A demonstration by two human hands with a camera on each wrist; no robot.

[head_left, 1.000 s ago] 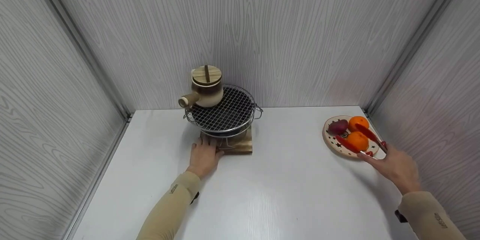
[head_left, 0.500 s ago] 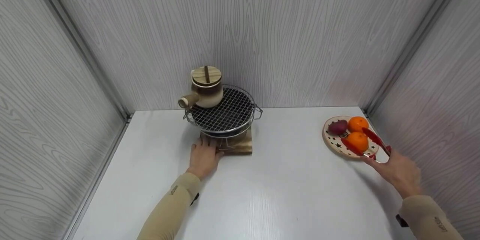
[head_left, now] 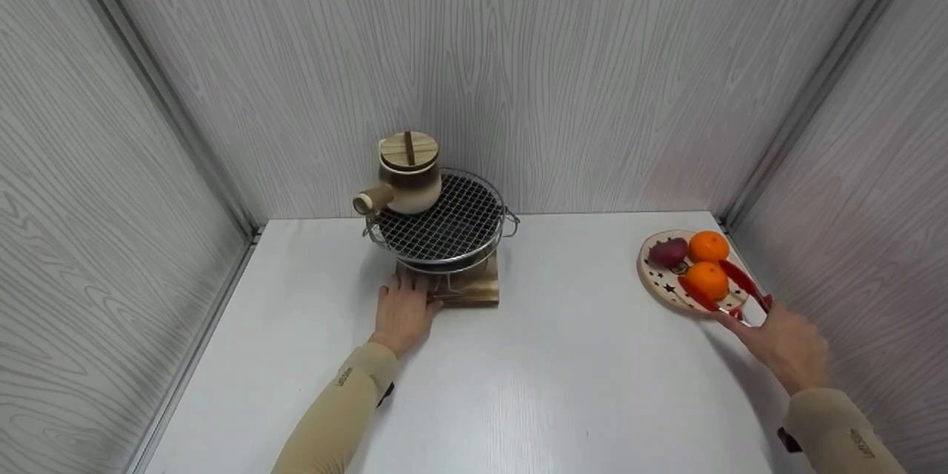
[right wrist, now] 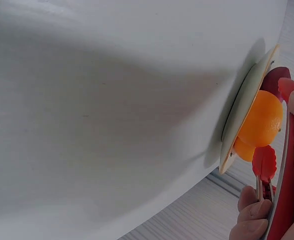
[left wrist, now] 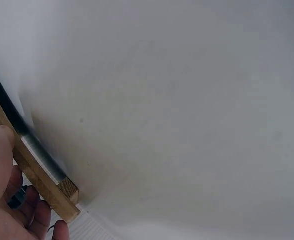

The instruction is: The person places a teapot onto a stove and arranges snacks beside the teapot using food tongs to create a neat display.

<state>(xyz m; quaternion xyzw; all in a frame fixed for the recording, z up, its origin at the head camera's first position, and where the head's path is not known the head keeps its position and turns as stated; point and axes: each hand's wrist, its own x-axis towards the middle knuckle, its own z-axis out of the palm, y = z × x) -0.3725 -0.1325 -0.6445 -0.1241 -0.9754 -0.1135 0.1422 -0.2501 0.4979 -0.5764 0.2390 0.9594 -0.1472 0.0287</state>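
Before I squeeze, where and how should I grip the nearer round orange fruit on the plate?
I'd take the nearer orange fruit across its widest part, ideally from the near right. It is round, the red-tipped metal tongs in the right hand flank it, and the farther orange fruit and purple oval piece sit beyond it.

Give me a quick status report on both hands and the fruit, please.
Left hand gripping wooden base. Right hand holding red tongs, open astride near orange. Far orange, purple item close by on plate.
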